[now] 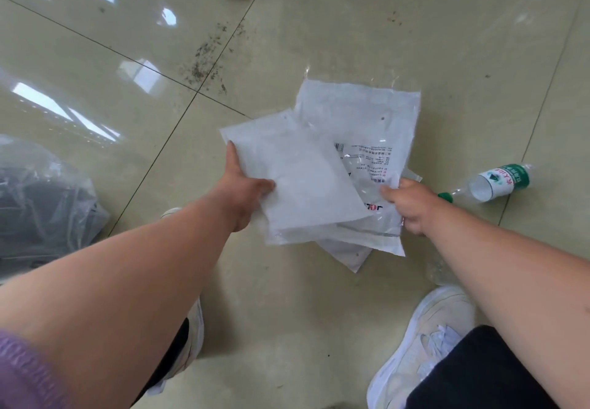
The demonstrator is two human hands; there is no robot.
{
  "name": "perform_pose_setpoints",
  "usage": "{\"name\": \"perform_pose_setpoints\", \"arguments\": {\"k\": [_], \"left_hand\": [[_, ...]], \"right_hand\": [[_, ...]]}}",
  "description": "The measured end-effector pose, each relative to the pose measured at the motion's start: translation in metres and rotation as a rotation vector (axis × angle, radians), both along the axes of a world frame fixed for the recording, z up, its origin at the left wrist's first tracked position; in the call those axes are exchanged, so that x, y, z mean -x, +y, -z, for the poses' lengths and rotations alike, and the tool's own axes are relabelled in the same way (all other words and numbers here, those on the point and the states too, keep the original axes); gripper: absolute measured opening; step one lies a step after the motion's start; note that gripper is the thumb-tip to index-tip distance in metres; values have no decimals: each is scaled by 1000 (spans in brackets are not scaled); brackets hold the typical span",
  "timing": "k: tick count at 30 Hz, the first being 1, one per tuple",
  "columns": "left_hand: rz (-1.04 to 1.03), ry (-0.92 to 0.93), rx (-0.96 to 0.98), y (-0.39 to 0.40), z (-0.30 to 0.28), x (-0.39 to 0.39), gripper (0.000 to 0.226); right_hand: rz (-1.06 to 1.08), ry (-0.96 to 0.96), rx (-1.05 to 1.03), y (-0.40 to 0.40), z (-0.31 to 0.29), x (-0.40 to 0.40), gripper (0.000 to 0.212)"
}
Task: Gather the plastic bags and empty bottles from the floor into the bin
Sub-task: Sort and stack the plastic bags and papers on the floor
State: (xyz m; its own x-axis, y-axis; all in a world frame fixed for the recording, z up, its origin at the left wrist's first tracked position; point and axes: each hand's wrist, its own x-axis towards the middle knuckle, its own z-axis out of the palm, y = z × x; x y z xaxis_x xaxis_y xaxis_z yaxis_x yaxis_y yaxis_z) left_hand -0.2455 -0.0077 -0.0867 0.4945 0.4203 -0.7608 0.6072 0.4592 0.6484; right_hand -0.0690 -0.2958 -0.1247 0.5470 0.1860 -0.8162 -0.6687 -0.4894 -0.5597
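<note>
- At the far left edge stood a bin point(35, 204) lined with a crinkled, clear plastic liner; its inside looked dark, and what it held could not be made out.
- The left hand point(244, 190) reached forward, its fingers point(232, 156) closed on the left edge of the plastic bags point(306, 179), the thumb pressed on top of the frosted white sheet.
- The plastic bags were a loose stack of flat, rectangular pouches, translucent white and smooth, one with printed text and a barcode, held low over the floor point(319, 25) between the two hands.
- The right hand point(412, 206) pinched the right side of the same stack, fingers curled tight on it.
- Just below that forearm a crumpled clear bottle point(442, 270) lay on the floor, beside a white shoe point(421, 341).
- Farther right lay an empty bottle point(491, 183) on its side, clear plastic with a green cap and a green-and-white label, near the bags but apart from them.
- The floor was glossy pale tile with dark grout lines and scattered specks of dirt.
</note>
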Motion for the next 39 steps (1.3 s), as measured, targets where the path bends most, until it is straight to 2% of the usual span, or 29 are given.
{"name": "perform_pose_setpoints", "arguments": {"k": [2,4,8,12,16,18,19,21,23,24,27,28,30,33,35,37,39], "left_hand": [[-32,-11,44,-2,0,-3,136],[-23,19,46,-3,0,-4,132],[151,149,14,3,-2,1,79],[182,271,-26,14,8,6,60],[157,303,-153,21,20,5,34],[127,277,-130,22,24,3,30],[114,270,-109,21,25,1,33],[99,263,-97,16,24,-3,40],[79,263,-94,12,23,-7,46],[75,264,-83,10,23,-8,50],[93,282,-53,7,26,-10,60],[100,286,-54,7,26,-10,59],[114,278,-82,8,27,-9,49],[96,265,-122,12,31,-9,34],[68,236,-114,16,32,-11,32],[28,192,-26,19,30,-16,34],[-20,157,71,22,29,-23,39]], "right_hand": [[40,150,-111,3,-9,0,14],[11,249,-184,6,-14,1,18],[-52,348,-287,17,-10,12,40],[-110,407,-328,24,3,13,37],[-94,263,-119,35,20,4,31],[-148,153,-35,41,23,0,21],[-247,32,36,42,24,-4,13],[-435,-326,234,40,26,-19,10],[-498,-624,400,34,30,-34,31],[-513,-683,464,30,33,-42,47],[-618,-584,622,18,39,-54,84],[-673,-561,662,15,43,-55,87],[-723,-524,666,12,48,-54,74],[-579,-444,582,12,54,-44,30],[-277,-335,446,15,56,-37,7],[14,-144,236,20,53,-31,11],[113,23,48,20,49,-29,13]]}}
